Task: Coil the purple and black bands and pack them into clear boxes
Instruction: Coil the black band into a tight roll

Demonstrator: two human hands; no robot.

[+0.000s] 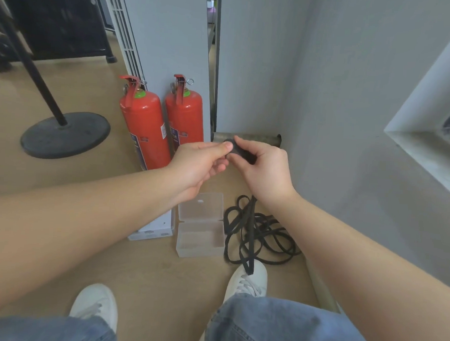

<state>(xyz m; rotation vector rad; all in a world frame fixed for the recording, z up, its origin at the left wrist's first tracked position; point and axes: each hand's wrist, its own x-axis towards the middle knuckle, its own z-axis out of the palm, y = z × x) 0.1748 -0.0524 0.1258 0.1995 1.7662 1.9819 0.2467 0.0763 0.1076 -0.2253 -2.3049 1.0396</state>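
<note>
While black band (252,231) trails down to loose tangle beside open clear box (200,226), left hand (200,164) pinches small black coil (236,150), right hand (265,170) curls fingers round same coil.

Occlusions and cut-offs, head view.
Black coil (239,151) mostly covered by the fingers of the left grip (201,161) and right grip (265,170); its number of turns cannot be told. Loose strand (252,224) disappears behind the right wrist. White carton (153,230) half under the left forearm, print too small to read. Extinguisher label (139,139) illegible. Stand pole (28,63) cut by the top-left edge; dark furniture (57,18) behind it blurred. Window recess (429,129) cut by the right edge.
</note>
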